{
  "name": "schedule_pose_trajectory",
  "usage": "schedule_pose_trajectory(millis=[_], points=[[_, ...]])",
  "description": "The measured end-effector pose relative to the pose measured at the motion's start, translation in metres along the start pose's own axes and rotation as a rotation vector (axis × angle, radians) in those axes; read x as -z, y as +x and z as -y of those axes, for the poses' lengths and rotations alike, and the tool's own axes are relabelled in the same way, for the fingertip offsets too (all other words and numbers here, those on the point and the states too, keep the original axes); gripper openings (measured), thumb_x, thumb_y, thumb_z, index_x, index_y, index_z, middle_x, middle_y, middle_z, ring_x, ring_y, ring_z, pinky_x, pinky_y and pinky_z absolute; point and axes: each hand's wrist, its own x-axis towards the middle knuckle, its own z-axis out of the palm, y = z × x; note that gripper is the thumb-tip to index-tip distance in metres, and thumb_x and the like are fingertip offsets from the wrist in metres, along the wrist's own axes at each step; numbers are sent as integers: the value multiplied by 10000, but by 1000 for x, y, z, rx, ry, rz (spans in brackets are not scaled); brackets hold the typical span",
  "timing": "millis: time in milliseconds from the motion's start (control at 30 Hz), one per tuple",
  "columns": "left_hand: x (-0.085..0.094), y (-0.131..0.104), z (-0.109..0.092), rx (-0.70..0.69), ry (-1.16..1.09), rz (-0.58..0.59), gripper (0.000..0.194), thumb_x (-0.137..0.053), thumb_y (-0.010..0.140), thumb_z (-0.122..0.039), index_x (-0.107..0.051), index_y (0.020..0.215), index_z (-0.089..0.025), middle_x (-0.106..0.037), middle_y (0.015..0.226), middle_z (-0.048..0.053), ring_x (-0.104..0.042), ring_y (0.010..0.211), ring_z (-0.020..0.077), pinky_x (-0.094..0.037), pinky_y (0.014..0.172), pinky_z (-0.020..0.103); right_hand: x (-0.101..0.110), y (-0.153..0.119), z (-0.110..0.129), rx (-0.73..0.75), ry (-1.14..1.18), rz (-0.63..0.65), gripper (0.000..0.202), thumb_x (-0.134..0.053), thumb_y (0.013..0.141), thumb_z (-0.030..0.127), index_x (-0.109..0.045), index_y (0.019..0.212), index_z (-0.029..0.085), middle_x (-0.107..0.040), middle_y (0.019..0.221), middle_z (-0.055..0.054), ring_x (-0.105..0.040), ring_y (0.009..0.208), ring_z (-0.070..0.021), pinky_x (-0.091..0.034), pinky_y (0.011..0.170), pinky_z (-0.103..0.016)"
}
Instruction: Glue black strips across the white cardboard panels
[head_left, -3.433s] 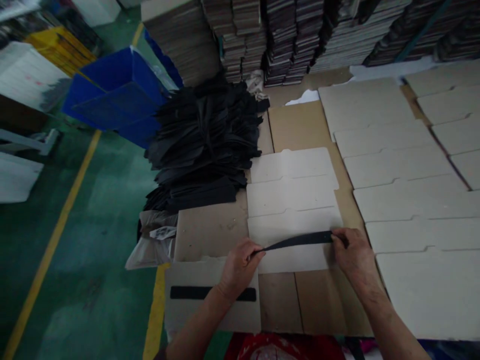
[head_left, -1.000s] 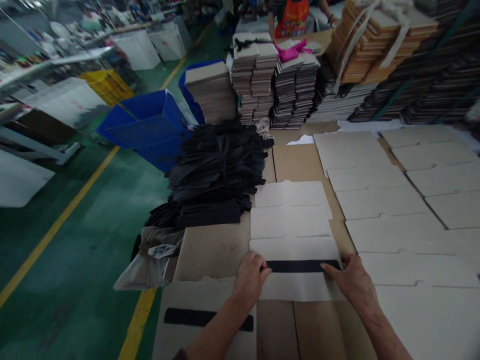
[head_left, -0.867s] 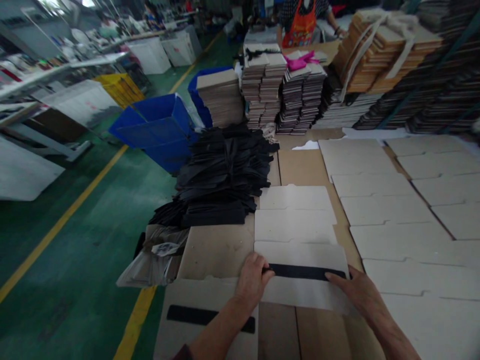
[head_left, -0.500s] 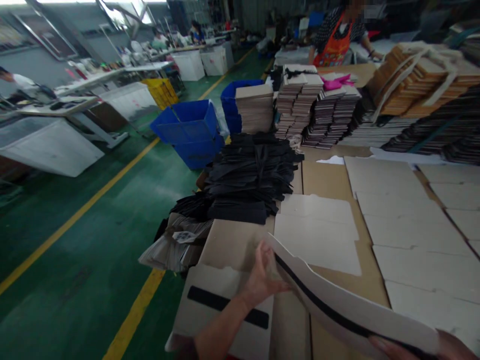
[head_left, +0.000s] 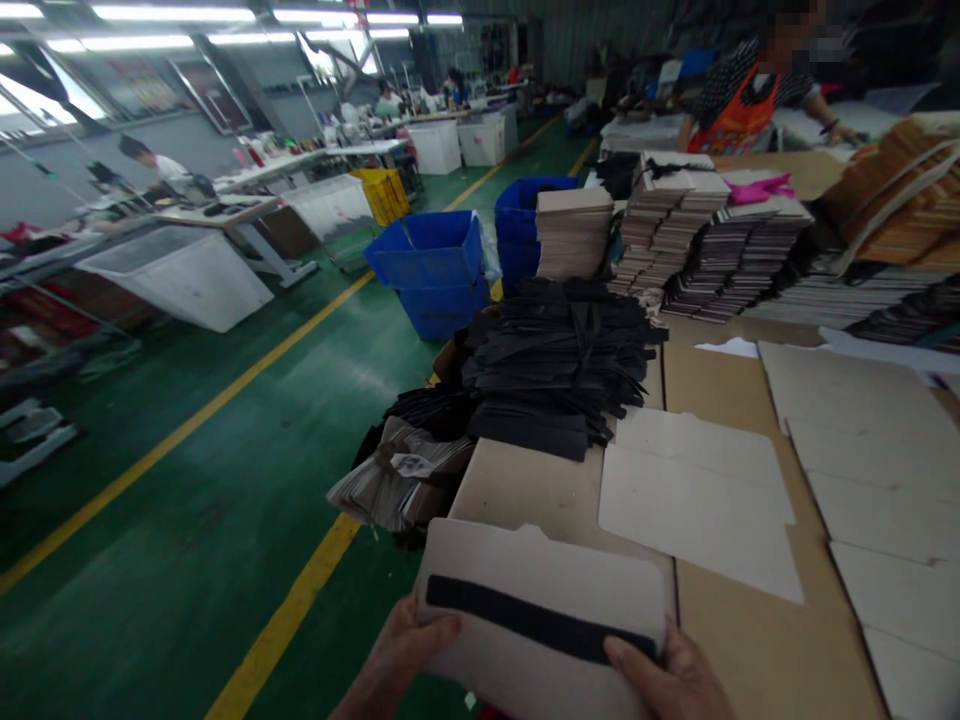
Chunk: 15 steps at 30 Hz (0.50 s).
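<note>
A beige flat panel [head_left: 540, 570] with a black strip [head_left: 525, 615] across it lies between my hands near the table's front left corner. My left hand [head_left: 409, 640] grips its left edge, thumb on top. At the right edge my right hand [head_left: 671, 665] holds it, the thumb near the end of the strip. The panel's lower part runs out of the picture, and whether other panels lie under it is hidden. Beyond it, a heap of black strips [head_left: 559, 350] lies on the table. Plain beige panels [head_left: 697, 490] rest to the right.
A bundle of pale pieces [head_left: 405, 470] overhangs the table's left edge. Stacks of panels [head_left: 667, 220] stand at the back. Blue bins [head_left: 435, 270] are on the green floor beside the table. A person in an orange apron [head_left: 739, 115] stands at the far side.
The panel, earlier raised and curved on edge, now lies flatter at the front left. My right hand has come left with it, and my left hand now holds its left edge.
</note>
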Motion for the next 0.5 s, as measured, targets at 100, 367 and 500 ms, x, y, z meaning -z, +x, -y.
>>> schedule_pose_trajectory(millis=[100, 367, 500], points=[[29, 12, 25, -7, 247, -276, 556, -734, 633, -497, -631, 1026, -118, -715, 925, 108, -681, 885, 313, -530, 806, 426, -24, 27, -31, 128, -416, -199, 549, -652, 665, 596, -669, 1035, 191, -715, 1000, -139, -652, 955, -341, -512, 869, -462], [44, 25, 70, -350, 881, -660, 579, -576, 743, -434, -535, 1235, -132, -476, 1324, 163, -462, 1270, 330, -354, 1106, 525, -47, 141, 57, 821, -1074, -293, 417, -495, 899, 332, -539, 1277, 162, -567, 1277, -152, -495, 1170, -283, -395, 1018, -428], [46, 26, 92, -389, 982, -693, 575, -561, 758, -325, -489, 1295, -133, -408, 1407, 186, -398, 1326, 347, -350, 1103, 548, -83, 205, 110, 756, -1311, -320, 574, -561, 846, 231, -430, 1401, 169, -479, 1422, -142, -367, 1315, -290, -324, 1047, -450]])
